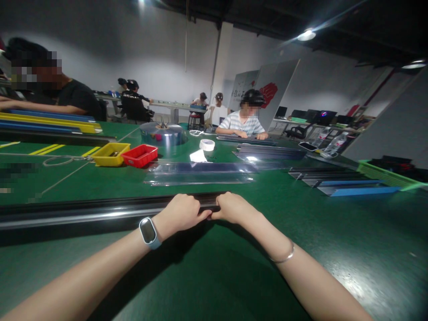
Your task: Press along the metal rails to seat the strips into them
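Note:
A long black profile strip with a glossy face lies across the green table from the left edge to the middle. My left hand grips it near its right end, fingers over the far side and thumb on the near side. Close beside it, my right hand is closed round the very end of the strip. The two thumbs almost meet. My fingertips are hidden behind the strip. Beyond it lie clear plastic strips and a roll of white tape.
A yellow bin and a red bin stand beyond the strip, near a large roll of clear film. Black and blue profiles lie at right by a green basket. Co-workers sit at the far side and left.

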Motion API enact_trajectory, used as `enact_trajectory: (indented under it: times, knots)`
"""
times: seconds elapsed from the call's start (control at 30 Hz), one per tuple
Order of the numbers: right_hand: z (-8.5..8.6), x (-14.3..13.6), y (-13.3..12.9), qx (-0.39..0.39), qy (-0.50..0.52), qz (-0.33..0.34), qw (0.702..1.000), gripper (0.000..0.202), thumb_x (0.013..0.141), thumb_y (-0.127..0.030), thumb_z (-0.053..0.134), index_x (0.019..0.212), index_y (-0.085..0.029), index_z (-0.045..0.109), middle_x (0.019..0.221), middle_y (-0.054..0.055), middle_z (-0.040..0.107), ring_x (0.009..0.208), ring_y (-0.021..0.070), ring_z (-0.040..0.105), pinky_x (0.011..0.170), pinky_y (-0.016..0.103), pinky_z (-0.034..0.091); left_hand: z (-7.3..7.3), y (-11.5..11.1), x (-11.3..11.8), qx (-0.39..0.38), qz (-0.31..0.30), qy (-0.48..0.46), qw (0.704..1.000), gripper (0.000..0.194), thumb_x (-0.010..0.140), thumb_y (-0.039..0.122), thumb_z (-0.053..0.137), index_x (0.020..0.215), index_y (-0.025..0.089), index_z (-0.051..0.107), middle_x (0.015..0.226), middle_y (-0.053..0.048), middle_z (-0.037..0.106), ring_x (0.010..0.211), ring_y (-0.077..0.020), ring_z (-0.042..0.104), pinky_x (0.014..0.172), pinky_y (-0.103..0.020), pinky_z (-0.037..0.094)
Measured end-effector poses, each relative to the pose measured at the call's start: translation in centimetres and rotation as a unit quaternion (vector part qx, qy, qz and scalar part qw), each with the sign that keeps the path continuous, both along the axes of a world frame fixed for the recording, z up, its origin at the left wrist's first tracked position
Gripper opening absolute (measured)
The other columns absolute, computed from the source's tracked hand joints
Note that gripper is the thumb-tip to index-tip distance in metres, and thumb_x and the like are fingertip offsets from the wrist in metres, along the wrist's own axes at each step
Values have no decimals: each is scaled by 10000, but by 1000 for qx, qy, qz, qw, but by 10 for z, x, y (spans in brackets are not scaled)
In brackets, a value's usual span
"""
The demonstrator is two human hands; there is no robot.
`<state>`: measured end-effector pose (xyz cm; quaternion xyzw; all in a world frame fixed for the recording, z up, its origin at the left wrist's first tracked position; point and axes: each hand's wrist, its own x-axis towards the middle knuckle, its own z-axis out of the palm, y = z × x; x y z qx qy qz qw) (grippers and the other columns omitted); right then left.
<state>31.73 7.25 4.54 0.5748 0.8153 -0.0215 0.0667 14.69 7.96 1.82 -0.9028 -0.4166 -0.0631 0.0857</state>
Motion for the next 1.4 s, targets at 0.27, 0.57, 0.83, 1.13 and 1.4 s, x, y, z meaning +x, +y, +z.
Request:
enact_trajectory:
  times: [0.27,0.57,0.83,1.13,1.4]
  knots:
    - [1,0,2,0,5,0,1000,523,632,-625,528,831,-156,644,834,113,660,719,203,614,564,234,417,-1,1,-1,4,-5,0,1000,641,838,539,187,713,125,660,688,-133,643,646,-232,604,609,-338,433]
    - [5,-1,-2,-16,0,-9,1000,511,652,-607,531,892,-168,633,882,111,657,783,212,615,616,245,427,-1,0,0,-5,5,-2,1000,640,835,541,204,722,107,660,694,-148,641,661,-229,604,622,-329,433]
    - [4,5,4,-33,16,-6,999,526,643,-623,523,876,-165,634,876,107,657,741,194,612,565,219,406,-1,1,0,0,-3,7,1000,629,839,530,199,710,118,656,691,-143,641,636,-240,600,601,-346,432]
    - [4,6,2,-24,5,-13,1000,558,631,-647,509,880,-161,627,875,113,651,735,197,607,564,232,400,-1,1,-1,3,-4,9,1000,631,842,533,185,715,128,653,701,-133,644,647,-232,603,605,-339,437]
    - [1,7,6,-24,-5,-4,1000,564,612,-658,517,851,-162,639,841,102,658,710,195,613,550,226,405,-1,-2,1,9,10,10,1000,636,838,533,193,722,113,657,707,-141,648,652,-225,605,609,-326,433]
